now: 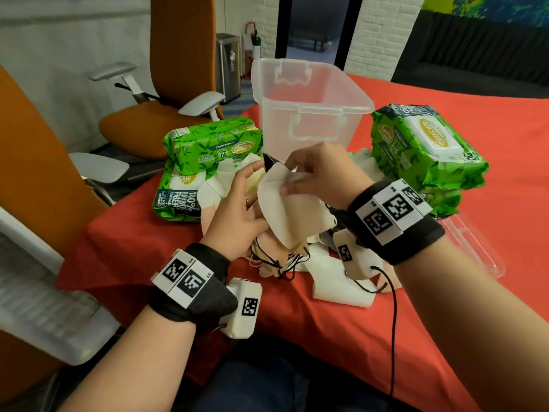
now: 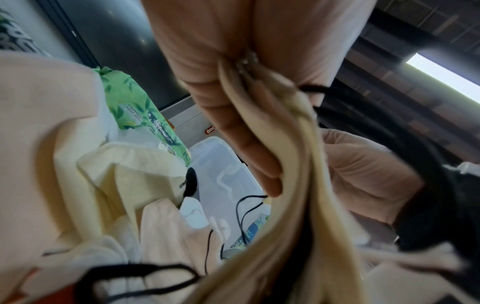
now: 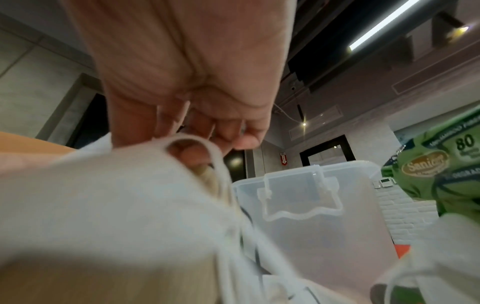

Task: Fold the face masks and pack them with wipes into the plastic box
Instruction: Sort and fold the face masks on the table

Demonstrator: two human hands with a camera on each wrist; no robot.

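Loose masks (image 1: 332, 272) heaped on bench (image 1: 490, 307) nearest. Above heap, left hand (image 1: 237, 209) and right hand (image 1: 320, 171) both pinch one cream mask (image 1: 285, 212). Wipes packs (image 1: 214, 144) flank; box (image 1: 309, 105) behind, open.

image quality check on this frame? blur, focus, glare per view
Head: sharp and evenly lit, wide-angle bend at the edges, plastic box clear. Left wrist: left hand and face mask near-field soft. Right wrist: mask motion-blurred, ceiling light glares top right.
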